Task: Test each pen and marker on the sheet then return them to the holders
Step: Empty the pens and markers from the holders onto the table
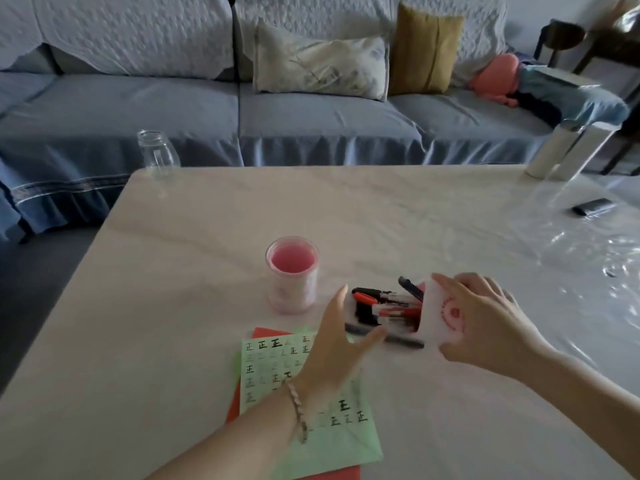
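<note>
A white cup holder with a red logo [440, 317] is tipped on its side, mouth to the left. My right hand [485, 320] grips it from the right. Several pens and markers [384, 304], red and black, stick out of its mouth onto the table. One dark pen [403, 340] lies flat just in front of the cup. My left hand [341, 341] is held with straight fingers at the pens' left ends, over the green sheet [311, 407] marked with test strokes. A pink holder [292, 275] stands upright and empty to the left.
A red sheet [232, 407] lies under the green one. A clear glass [157, 154] stands at the table's far left corner, two white cylinders [568, 150] at the far right, a dark flat object [594, 206] near them. A sofa runs behind the table.
</note>
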Tool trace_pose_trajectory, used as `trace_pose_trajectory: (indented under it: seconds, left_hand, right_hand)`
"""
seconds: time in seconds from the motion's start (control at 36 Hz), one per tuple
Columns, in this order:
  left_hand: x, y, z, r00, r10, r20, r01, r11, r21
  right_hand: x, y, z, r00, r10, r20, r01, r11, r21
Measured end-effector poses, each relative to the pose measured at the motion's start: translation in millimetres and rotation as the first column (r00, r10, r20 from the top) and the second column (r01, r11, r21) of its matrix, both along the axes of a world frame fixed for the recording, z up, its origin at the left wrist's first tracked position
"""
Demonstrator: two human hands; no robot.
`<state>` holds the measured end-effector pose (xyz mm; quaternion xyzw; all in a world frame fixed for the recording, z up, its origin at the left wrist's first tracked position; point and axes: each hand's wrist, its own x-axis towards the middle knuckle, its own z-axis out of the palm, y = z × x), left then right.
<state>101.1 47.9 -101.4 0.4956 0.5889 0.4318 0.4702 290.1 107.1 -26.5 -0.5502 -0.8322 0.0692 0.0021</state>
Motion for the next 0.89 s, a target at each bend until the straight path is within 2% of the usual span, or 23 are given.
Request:
trace_pose_trajectory:
  seconds: [0.08, 0.19, 0.31, 0.39, 0.44, 0.47, 0.61, 0.69, 0.81, 0.89]
  left_hand:
    - [17, 17, -12, 0.998, 0.010, -0.065, -0.007, 0.999, 0.038]
    - [31, 34, -32, 0.930, -0.061, -0.361, 0.087, 0.995, 0.057]
    - [33, 44, -44, 0.740, -0.085, -0.667, 0.186, 0.979, 0.082]
    - [34, 49, -54, 0.571, -0.051, -0.820, 0.210, 0.974, 0.085]
    - [35, 53, -59, 0.547, -0.025, -0.837, 0.194, 0.976, 0.098]
    - [36, 53, -61, 0.540, -0.069, -0.839, 0.208, 0.977, 0.054]
    - [34, 54, -59, 0.484, -0.173, -0.858, 0.261, 0.964, -0.047]
    - [31, 59, -57, 0.429, -0.144, -0.892, 0.297, 0.955, -0.011]
    - [29, 63, -48, 0.307, -0.254, -0.917, 0.326, 0.934, -0.149]
    - [26, 68, -42, 0.287, -0.306, -0.908, 0.327, 0.922, -0.207]
  right_hand:
    - [-3, 17, -1, 0.991, 0.050, 0.125, -0.054, 0.998, 0.028]
    - [-10, 28, -5, 0.985, 0.089, 0.150, -0.097, 0.994, 0.049]
    - [-9, 30, -8, 0.969, 0.166, 0.185, -0.185, 0.978, 0.091]
    - [0, 33, -16, 0.953, 0.207, 0.222, -0.256, 0.942, 0.219]
    - [11, 37, -22, 0.952, 0.184, 0.246, -0.263, 0.903, 0.339]
    - [16, 38, -22, 0.948, 0.169, 0.271, -0.264, 0.893, 0.364]
    - [49, 33, -19, 0.947, 0.103, 0.304, -0.231, 0.876, 0.424]
    - [66, 27, -15, 0.954, 0.083, 0.287, -0.213, 0.861, 0.461]
    - [79, 22, -12, 0.962, 0.105, 0.253, -0.222, 0.839, 0.497]
    - [81, 22, -6, 0.958, 0.160, 0.236, -0.264, 0.810, 0.523]
